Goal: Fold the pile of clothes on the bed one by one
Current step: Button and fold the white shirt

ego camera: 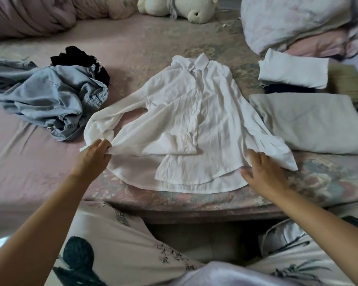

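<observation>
A white collared shirt (186, 120) lies spread front-up on the bed (29, 162), collar pointing away from me. Its left sleeve bends back toward the hem. My left hand (95, 155) pinches the shirt's lower left edge beside that sleeve's cuff. My right hand (265, 172) rests on the lower right hem with fingers spread flat, next to the right cuff. To the left lies an unfolded heap: a light-blue denim garment (54, 100) with a black garment (79, 56) behind it.
Folded pieces sit at the right: a grey-white one (310, 122) and a smaller white one (293, 69) on a dark item. A brush (347, 83) lies beyond them. Pillows (298, 19), a rolled quilt (29, 15) and a plush toy (174, 7) line the far side.
</observation>
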`<action>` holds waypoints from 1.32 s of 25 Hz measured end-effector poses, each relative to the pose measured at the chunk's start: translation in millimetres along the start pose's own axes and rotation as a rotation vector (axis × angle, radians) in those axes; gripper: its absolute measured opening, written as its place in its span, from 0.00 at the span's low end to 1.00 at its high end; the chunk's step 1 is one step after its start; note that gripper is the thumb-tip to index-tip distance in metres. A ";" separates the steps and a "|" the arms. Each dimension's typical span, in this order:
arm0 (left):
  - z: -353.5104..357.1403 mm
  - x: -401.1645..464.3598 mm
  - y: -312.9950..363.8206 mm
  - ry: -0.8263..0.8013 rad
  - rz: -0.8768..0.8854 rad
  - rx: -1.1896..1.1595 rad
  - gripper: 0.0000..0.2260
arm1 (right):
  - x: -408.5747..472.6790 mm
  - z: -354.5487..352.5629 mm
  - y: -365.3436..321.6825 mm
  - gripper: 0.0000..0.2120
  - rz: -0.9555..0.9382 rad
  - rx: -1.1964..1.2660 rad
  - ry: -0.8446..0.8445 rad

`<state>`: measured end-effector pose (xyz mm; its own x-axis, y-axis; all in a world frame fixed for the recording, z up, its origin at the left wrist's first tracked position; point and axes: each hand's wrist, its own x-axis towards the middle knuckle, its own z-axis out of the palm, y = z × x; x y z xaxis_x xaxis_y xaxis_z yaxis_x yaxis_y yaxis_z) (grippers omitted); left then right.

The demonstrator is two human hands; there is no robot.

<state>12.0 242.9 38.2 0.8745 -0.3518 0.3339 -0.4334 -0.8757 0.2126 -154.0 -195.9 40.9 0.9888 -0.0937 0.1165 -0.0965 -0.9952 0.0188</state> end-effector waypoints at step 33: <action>31.3 -68.4 111.3 -0.007 0.861 0.151 0.18 | -47.3 43.8 -36.2 0.05 -0.846 -0.006 0.508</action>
<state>-89.2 159.2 10.3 0.2577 -0.9128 0.3168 -0.9111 -0.3387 -0.2348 -192.3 -156.8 -8.8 0.5653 0.6744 0.4750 0.6179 -0.7277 0.2977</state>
